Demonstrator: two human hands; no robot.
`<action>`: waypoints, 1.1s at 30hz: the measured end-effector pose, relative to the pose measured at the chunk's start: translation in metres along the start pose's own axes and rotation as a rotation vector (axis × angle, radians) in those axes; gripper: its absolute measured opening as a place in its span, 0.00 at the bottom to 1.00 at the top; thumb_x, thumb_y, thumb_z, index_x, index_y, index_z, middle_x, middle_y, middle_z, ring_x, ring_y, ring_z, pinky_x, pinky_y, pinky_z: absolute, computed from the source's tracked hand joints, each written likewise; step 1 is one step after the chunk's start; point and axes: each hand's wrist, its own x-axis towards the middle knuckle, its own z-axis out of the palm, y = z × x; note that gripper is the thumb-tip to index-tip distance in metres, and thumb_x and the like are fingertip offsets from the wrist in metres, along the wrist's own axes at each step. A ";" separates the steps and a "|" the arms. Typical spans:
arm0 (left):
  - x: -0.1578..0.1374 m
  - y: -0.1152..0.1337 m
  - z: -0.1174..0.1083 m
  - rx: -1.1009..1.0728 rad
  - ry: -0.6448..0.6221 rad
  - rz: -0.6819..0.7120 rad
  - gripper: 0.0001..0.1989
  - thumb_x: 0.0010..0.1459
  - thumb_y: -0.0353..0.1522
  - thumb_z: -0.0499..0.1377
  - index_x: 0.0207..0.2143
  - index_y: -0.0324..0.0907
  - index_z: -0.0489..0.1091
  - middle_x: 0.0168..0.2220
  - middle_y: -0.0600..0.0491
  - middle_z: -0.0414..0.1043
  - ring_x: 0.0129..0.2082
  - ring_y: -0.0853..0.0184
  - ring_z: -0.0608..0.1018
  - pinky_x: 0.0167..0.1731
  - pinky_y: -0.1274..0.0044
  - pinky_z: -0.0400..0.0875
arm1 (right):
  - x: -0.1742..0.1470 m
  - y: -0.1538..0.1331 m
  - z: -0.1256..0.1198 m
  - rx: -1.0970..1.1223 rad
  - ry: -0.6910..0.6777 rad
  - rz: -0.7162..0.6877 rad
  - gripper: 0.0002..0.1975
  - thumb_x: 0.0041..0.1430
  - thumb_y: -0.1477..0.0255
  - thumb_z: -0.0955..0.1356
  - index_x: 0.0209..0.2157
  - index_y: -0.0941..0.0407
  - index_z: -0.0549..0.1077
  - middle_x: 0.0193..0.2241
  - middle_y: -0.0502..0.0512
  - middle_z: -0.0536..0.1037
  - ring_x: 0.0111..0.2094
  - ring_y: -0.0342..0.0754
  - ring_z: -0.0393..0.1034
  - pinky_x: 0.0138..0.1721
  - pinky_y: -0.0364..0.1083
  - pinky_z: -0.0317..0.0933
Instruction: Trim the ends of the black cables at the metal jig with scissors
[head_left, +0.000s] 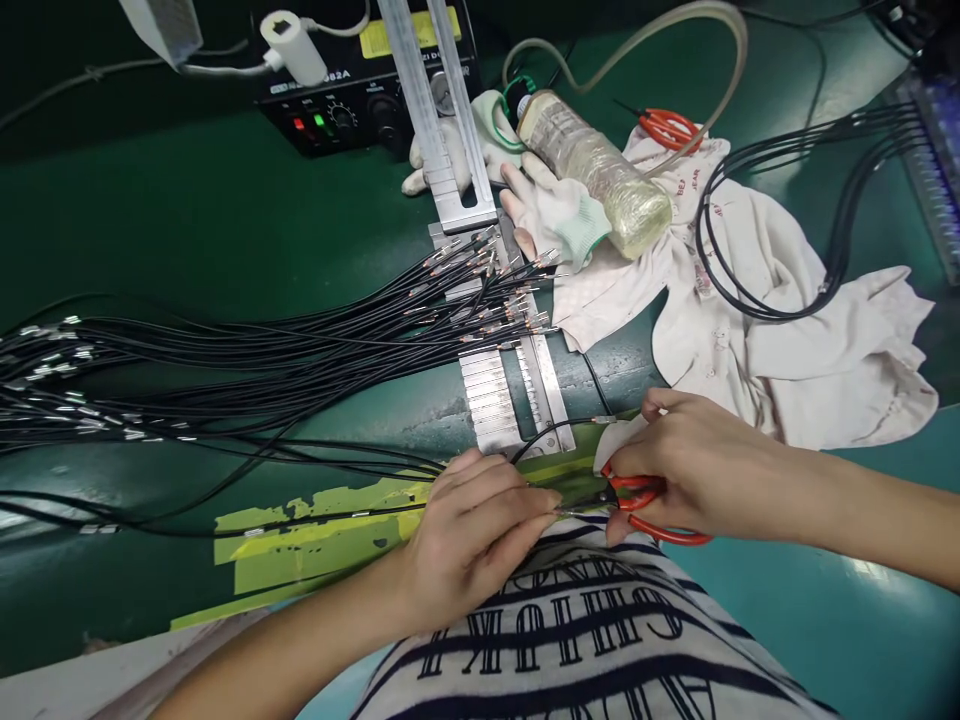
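Note:
My left hand is closed around a black cable close to its end, just over the table's near edge. In my right hand are red-handled scissors, their dark blades pointing left at the cable end by my left fingertips. Whether the blades touch the cable I cannot tell. A piece of white cloth shows beside my right fingers. Beyond my hands a large bundle of black cables runs from the left, its stripped, metal-tipped ends resting over a slotted metal fixture.
A black control box with lit indicators stands at the back. A clear bottle with a tube lies beside white gloves and crumpled cloth. Other red-handled cutters lie behind. Looped black cables reach a rack at right.

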 end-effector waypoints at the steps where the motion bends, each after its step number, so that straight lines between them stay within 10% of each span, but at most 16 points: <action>1: -0.001 0.000 0.000 -0.029 -0.029 -0.016 0.08 0.61 0.24 0.60 0.44 0.39 0.72 0.31 0.52 0.74 0.29 0.69 0.72 0.32 0.75 0.63 | 0.000 0.003 -0.001 0.061 0.012 0.009 0.23 0.58 0.61 0.70 0.17 0.56 0.60 0.13 0.41 0.61 0.18 0.39 0.43 0.35 0.46 0.49; 5: 0.002 -0.005 -0.008 -0.051 -0.201 -0.087 0.10 0.63 0.28 0.60 0.47 0.40 0.74 0.39 0.47 0.73 0.40 0.64 0.74 0.41 0.72 0.69 | 0.000 0.019 -0.004 0.202 0.177 0.050 0.29 0.59 0.54 0.69 0.18 0.56 0.52 0.14 0.43 0.53 0.22 0.41 0.49 0.33 0.44 0.50; 10: 0.030 -0.046 -0.033 0.293 0.065 -0.049 0.08 0.65 0.27 0.56 0.45 0.38 0.73 0.39 0.47 0.74 0.41 0.63 0.74 0.42 0.71 0.71 | 0.003 0.033 0.001 0.136 0.309 0.054 0.27 0.61 0.55 0.68 0.19 0.55 0.54 0.15 0.43 0.54 0.22 0.42 0.49 0.32 0.44 0.51; 18: 0.046 -0.089 -0.053 0.912 0.080 -0.104 0.08 0.66 0.27 0.53 0.41 0.38 0.72 0.40 0.45 0.75 0.39 0.59 0.74 0.37 0.69 0.66 | 0.002 0.035 0.005 0.089 0.334 0.121 0.25 0.62 0.56 0.66 0.19 0.55 0.53 0.15 0.44 0.56 0.21 0.42 0.50 0.31 0.45 0.53; 27: 0.037 -0.093 -0.070 0.901 0.009 -0.024 0.07 0.66 0.27 0.51 0.40 0.39 0.69 0.39 0.45 0.72 0.40 0.60 0.73 0.40 0.69 0.68 | 0.009 0.034 0.002 0.080 0.355 0.089 0.28 0.62 0.51 0.65 0.20 0.55 0.53 0.15 0.43 0.53 0.21 0.42 0.50 0.32 0.45 0.52; 33: 0.019 -0.051 -0.075 0.505 0.144 -0.094 0.06 0.65 0.24 0.52 0.42 0.42 0.62 0.37 0.52 0.66 0.35 0.69 0.71 0.36 0.77 0.68 | 0.007 0.028 0.001 0.102 0.345 0.104 0.24 0.63 0.57 0.66 0.20 0.55 0.55 0.15 0.44 0.57 0.21 0.42 0.51 0.33 0.46 0.53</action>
